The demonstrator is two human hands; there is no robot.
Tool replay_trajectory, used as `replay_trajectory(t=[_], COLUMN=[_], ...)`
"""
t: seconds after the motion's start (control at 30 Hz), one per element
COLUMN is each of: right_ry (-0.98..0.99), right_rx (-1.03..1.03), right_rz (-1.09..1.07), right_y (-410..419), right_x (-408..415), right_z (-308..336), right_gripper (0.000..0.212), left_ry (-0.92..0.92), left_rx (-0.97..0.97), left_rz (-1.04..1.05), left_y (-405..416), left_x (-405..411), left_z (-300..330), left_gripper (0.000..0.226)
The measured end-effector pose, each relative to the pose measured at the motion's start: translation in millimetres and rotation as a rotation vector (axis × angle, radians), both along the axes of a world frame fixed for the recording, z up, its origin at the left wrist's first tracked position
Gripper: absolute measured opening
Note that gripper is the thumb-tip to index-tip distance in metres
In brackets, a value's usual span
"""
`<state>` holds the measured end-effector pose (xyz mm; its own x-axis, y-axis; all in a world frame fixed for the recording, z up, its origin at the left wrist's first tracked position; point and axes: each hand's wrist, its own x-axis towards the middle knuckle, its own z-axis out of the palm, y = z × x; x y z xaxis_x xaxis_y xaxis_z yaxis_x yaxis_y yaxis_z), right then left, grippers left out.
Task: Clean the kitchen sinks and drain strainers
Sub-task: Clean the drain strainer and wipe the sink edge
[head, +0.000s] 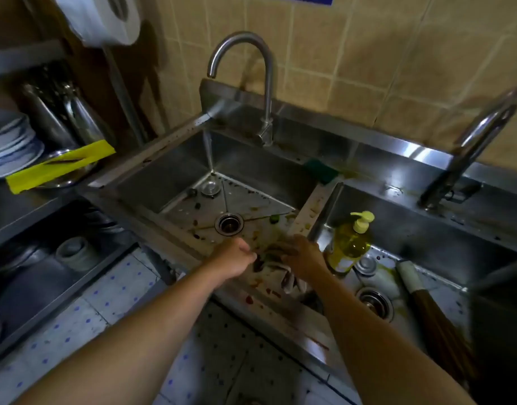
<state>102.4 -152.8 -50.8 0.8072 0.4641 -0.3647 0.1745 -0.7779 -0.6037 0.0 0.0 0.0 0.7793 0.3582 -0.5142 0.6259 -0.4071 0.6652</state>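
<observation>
Water runs from the faucet into the left sink, whose open drain sits among food scraps. At its near edge I see my left hand loosely curled, holding nothing. My right hand presses a dirty rag, beside the soap bottle in the right sink

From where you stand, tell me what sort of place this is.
Probably a restaurant or canteen kitchen's washing-up area: a steel double sink with a running faucet, stacked plates on a steel rack, and a dish soap bottle.
</observation>
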Motion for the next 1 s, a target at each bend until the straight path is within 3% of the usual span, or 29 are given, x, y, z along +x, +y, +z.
replay_trajectory(t=[0.13,0.27,0.5,0.67,0.8,0.87,1.0], right_ry=[0.04,0.02,-0.08,-0.097,-0.047,0.046,0.154], right_rx=[-0.028,-0.197,-0.358,-0.135,0.06,0.193,0.351], right_rz=[-0.095,-0.054,-0.047,-0.215,-0.374,-0.469,-0.516], right_y=[6,13,44,81,121,143,183], right_x=[5,11,25,22,12,5,-6], right_z=[-11,-12,24,56,78,89,108], right_gripper=[0.051,0.038,0.057,0.019,0.019,0.017,0.037], left_ry=[0.025,0.043,0.034,0.021,-0.025,-0.034,-0.049], left_rx=[0.006,-0.005,0.001,-0.016,-0.057,-0.14,-0.397], left_rz=[0.007,-0.02,-0.082,-0.154,-0.172,-0.188,-0.109], left_y=[8,21,58,102,145,163,187], left_x=[21,31,46,50,49,47,43], left_z=[-9,-12,-9,4,16,24,42], left_gripper=[0.021,0.027,0.019,0.021,0.006,0.011,0.021])
